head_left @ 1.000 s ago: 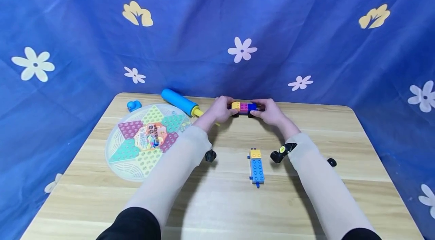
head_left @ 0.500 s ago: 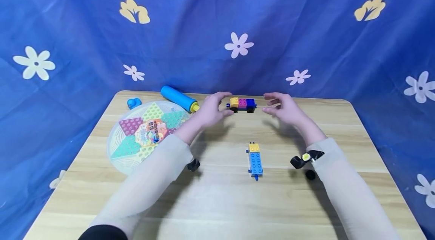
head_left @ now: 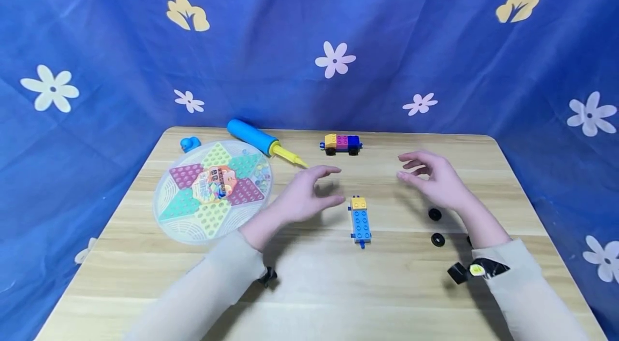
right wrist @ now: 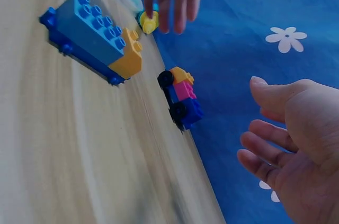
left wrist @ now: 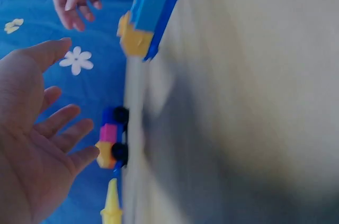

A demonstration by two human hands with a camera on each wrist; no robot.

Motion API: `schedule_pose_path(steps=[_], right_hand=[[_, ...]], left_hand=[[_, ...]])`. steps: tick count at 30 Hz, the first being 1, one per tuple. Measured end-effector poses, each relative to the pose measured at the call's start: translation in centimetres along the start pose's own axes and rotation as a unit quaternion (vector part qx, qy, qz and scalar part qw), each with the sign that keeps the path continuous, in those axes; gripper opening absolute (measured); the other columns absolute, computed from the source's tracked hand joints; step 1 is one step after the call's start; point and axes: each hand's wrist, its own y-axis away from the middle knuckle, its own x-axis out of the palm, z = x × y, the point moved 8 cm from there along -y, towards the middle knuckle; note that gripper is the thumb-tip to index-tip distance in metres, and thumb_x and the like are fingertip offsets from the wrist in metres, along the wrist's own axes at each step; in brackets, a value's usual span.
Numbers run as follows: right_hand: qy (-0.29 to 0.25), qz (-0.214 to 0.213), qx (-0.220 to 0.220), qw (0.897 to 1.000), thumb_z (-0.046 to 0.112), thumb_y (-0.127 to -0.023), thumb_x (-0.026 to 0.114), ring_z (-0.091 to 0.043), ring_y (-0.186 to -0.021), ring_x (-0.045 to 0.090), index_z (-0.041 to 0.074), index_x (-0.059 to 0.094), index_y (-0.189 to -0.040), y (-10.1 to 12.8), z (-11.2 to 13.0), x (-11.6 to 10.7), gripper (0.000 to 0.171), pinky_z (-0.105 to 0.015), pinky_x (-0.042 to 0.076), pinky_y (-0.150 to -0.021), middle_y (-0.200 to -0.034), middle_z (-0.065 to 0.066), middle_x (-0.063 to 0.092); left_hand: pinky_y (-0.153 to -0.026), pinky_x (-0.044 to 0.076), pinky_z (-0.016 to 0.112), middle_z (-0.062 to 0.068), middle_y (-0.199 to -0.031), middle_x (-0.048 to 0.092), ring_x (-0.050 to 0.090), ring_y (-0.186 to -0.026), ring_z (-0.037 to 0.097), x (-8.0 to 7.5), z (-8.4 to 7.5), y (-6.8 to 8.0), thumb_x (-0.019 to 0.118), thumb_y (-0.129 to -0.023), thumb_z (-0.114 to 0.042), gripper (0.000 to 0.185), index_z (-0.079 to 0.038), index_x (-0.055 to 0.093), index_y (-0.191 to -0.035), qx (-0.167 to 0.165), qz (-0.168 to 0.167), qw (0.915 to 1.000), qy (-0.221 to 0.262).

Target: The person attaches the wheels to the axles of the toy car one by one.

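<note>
A small brick car (head_left: 341, 143) of yellow, pink and blue blocks on black wheels stands alone near the table's far edge; it also shows as the brick car (left wrist: 112, 138) and the brick car (right wrist: 181, 97). A blue brick plate with a yellow block (head_left: 360, 219) lies in the middle of the table. My left hand (head_left: 309, 197) hovers just left of that plate, fingers relaxed, holding nothing. My right hand (head_left: 432, 180) hovers to the right of it, fingers loosely bent and empty. Two loose black wheels (head_left: 434, 214) lie by my right wrist.
A round checkers board (head_left: 213, 188) lies at the left. Behind it are a blue and yellow pump (head_left: 261, 141) and a small blue duck (head_left: 190, 143). The wooden table (head_left: 309, 292) is backed by a blue flowered cloth (head_left: 309, 40).
Both hands let go of the brick car at the far edge and drew back toward me. They now hover either side of the blue plate. The car stays where it was set.
</note>
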Motion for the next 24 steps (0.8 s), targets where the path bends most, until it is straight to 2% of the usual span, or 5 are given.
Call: schedule_pose_path(steps=[4, 9, 14, 19, 24], right_hand=[[0.004, -0.008, -0.018, 1.000, 0.005, -0.096, 0.079, -0.028, -0.103, 0.071, 0.001, 0.070, -0.129, 1.8, 0.3, -0.7, 0.034, -0.023, 0.057, -0.088, -0.122, -0.012, 0.070], [0.024, -0.014, -0.039, 0.999, -0.001, -0.093, 0.080, -0.023, -0.099, 0.072, 0.002, 0.071, -0.128, 4.2, 0.2, -1.4, 0.036, -0.021, 0.057, -0.086, -0.122, -0.011, 0.070], [0.035, -0.008, -0.021, 0.999, 0.001, -0.094, 0.080, -0.015, -0.096, 0.071, 0.003, 0.072, -0.127, 6.4, -0.8, -1.8, 0.034, -0.020, 0.056, -0.085, -0.121, -0.011, 0.070], [0.038, 0.009, 0.001, 0.999, 0.003, -0.095, 0.079, -0.016, -0.093, 0.072, 0.002, 0.072, -0.125, 8.3, -1.8, -1.7, 0.031, -0.021, 0.057, -0.081, -0.120, -0.014, 0.071], [0.047, 0.026, 0.000, 0.999, 0.004, -0.093, 0.082, -0.017, -0.091, 0.071, 0.001, 0.072, -0.124, 10.0, -2.2, -1.6, 0.034, -0.024, 0.058, -0.079, -0.118, -0.011, 0.071]], left_hand=[[-0.117, 0.041, 0.043, 0.001, -0.152, 0.058, 0.053, -0.140, 0.023, 1.8, -0.1, 1.0, 0.085, -0.089, -0.050, 0.077, -0.017, 0.057, -0.152, -0.008, 0.007, 0.9999, 0.006], [-0.119, 0.039, 0.040, -0.002, -0.153, 0.056, 0.051, -0.142, 0.020, 3.7, -0.5, 1.8, 0.087, -0.083, -0.058, 0.086, -0.020, 0.056, -0.153, -0.001, 0.026, 0.9992, -0.031], [-0.120, 0.037, 0.041, -0.003, -0.156, 0.054, 0.048, -0.144, 0.019, 5.0, -0.7, 2.1, 0.086, -0.079, -0.067, 0.092, -0.022, 0.055, -0.153, 0.012, 0.037, 0.9975, -0.058], [-0.122, 0.034, 0.048, 0.000, -0.160, 0.049, 0.043, -0.148, 0.024, 6.1, -0.8, 2.2, 0.085, -0.077, -0.070, 0.096, -0.025, 0.053, -0.155, 0.025, 0.042, 0.9954, -0.082], [-0.125, 0.026, 0.053, 0.004, -0.163, 0.045, 0.035, -0.153, 0.028, 6.8, -0.9, 2.2, 0.086, -0.076, -0.069, 0.099, -0.026, 0.050, -0.158, 0.023, 0.049, 0.9940, -0.095]])
